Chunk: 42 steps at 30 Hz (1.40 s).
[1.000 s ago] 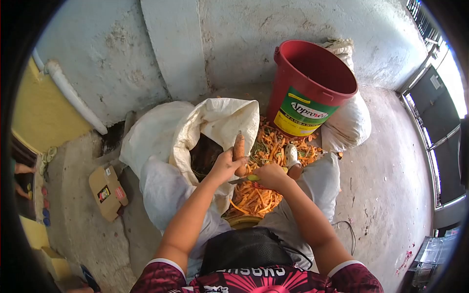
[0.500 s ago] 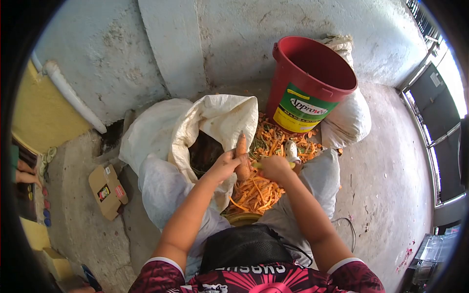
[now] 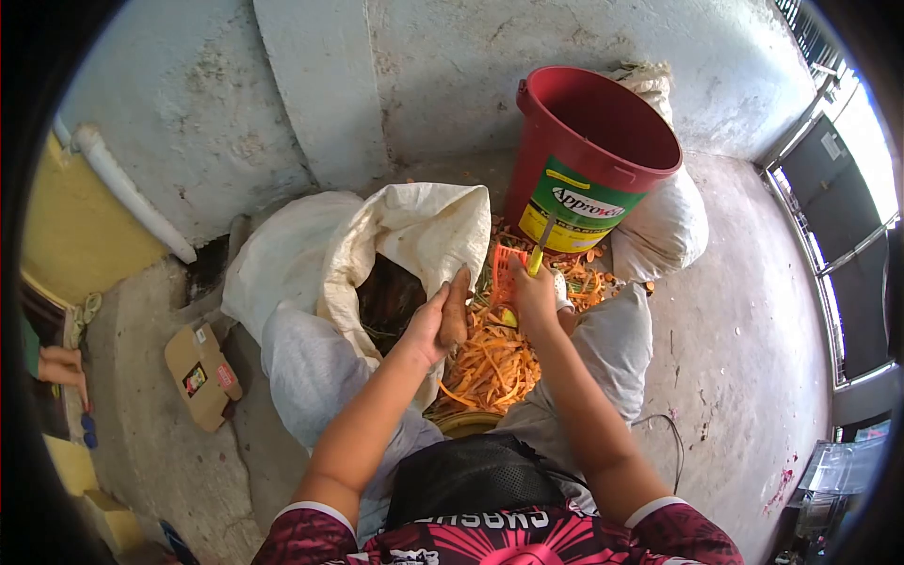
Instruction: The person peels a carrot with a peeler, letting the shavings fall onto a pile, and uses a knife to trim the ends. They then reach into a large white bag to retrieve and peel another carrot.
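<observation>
My left hand [image 3: 431, 325] grips an orange carrot [image 3: 456, 311] held upright over a heap of carrot peelings [image 3: 494, 363] on the floor. Just right of it, my right hand [image 3: 535, 299] holds a peeler [image 3: 533, 259] with a yellow-green handle, raised beyond the carrot's tip. A strip of orange peel [image 3: 506, 273] hangs by the blade. An open white sack [image 3: 395, 245] lies directly left of the carrot, its dark inside partly hidden by my left hand.
A red plastic bucket [image 3: 589, 160] with a green and yellow label stands behind the peelings against the wall. A full white sack [image 3: 664, 231] rests beside it. A cardboard box [image 3: 200, 372] lies at left. Another person's hand [image 3: 61, 363] shows at the left edge.
My right hand has swept the peeler forward along the carrot, from near its base to past its tip, lifting off a strip of peel. My left hand has tilted the carrot slightly.
</observation>
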Available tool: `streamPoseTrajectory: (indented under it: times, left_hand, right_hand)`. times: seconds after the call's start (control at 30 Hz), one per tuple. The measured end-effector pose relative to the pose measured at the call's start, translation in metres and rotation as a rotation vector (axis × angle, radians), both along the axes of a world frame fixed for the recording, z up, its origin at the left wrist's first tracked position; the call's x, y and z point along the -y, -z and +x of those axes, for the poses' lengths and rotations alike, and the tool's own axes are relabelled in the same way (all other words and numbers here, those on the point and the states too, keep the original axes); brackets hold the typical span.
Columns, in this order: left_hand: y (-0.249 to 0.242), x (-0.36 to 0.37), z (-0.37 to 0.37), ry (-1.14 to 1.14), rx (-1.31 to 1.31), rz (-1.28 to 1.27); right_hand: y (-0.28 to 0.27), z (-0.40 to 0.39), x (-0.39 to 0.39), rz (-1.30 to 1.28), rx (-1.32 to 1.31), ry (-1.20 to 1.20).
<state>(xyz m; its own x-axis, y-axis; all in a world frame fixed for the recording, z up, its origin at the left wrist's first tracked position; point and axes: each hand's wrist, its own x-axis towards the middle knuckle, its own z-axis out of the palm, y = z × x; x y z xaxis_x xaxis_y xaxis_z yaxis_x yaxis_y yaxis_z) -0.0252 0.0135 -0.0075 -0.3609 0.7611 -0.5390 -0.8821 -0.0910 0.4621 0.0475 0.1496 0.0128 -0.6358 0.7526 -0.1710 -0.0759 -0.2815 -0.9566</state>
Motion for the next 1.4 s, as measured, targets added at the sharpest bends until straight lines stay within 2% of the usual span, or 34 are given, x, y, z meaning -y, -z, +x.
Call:
streamPoseTrajectory:
  times: [0.07,0.13,0.2,0.3,0.4,0.5,0.6,0.8,0.87,0.9,0.93,0.97,1.0,1.1,1.17,1.2,1.3,1.4]
  left_hand:
    - [0.000,-0.003,0.003,-0.040,0.078,0.003]
    - [0.010,0.004,-0.004,0.094,0.125,0.121]
    - [0.018,0.007,-0.008,0.205,0.220,0.295]
    - [0.008,0.005,0.000,0.067,0.193,0.189]
    - [0.006,0.004,0.000,0.078,0.210,0.192]
    - [-0.006,0.003,0.003,0.061,0.130,0.127]
    - [0.027,0.004,-0.013,0.182,0.108,0.287]
    - [0.012,0.003,-0.015,0.109,-0.023,0.079]
    - [-0.008,0.008,0.000,0.216,-0.075,-0.102]
    - [0.004,0.009,0.008,0.155,0.045,-0.003]
    - [-0.005,0.010,0.010,0.207,-0.044,-0.096]
    - [-0.014,0.010,0.010,0.249,0.003,0.035]
    - [-0.019,0.010,0.008,0.289,0.047,0.169]
    - [0.007,0.004,0.003,0.262,0.082,0.183]
    - [0.013,0.001,0.000,0.177,0.057,-0.024]
    - [0.012,0.000,-0.003,0.136,0.041,-0.129]
    - [0.004,0.000,-0.009,0.106,-0.017,-0.047]
    - [0.008,-0.001,-0.010,0.111,0.008,0.018]
  right_hand:
    - [-0.015,-0.004,0.021,0.064,0.041,0.019]
    - [-0.019,-0.008,0.037,0.292,0.090,0.001]
    - [-0.021,-0.010,0.050,0.347,0.075,0.028]
    - [-0.014,-0.012,0.058,0.463,0.133,0.037]
    - [-0.007,-0.015,0.057,0.463,0.175,0.102]
    - [-0.014,-0.016,0.055,0.605,0.298,0.123]
    - [-0.024,-0.020,0.054,0.626,0.319,0.122]
    - [-0.005,-0.034,0.047,0.785,0.376,0.221]
    - [-0.011,-0.036,0.012,0.756,0.382,0.348]
    - [0.003,-0.041,-0.011,0.651,0.463,0.373]
    - [0.010,-0.043,-0.025,0.783,0.500,0.449]
    - [0.019,-0.041,-0.038,0.895,0.508,0.478]
    - [0.028,-0.042,-0.057,0.755,0.501,0.490]
    - [0.031,-0.033,-0.086,0.691,0.513,0.511]
    - [0.037,-0.031,-0.095,0.658,0.437,0.463]
    - [0.032,-0.031,-0.091,0.576,0.370,0.396]
    - [0.005,-0.027,-0.059,0.284,0.150,0.218]
    - [-0.012,-0.018,-0.034,0.171,0.059,0.123]
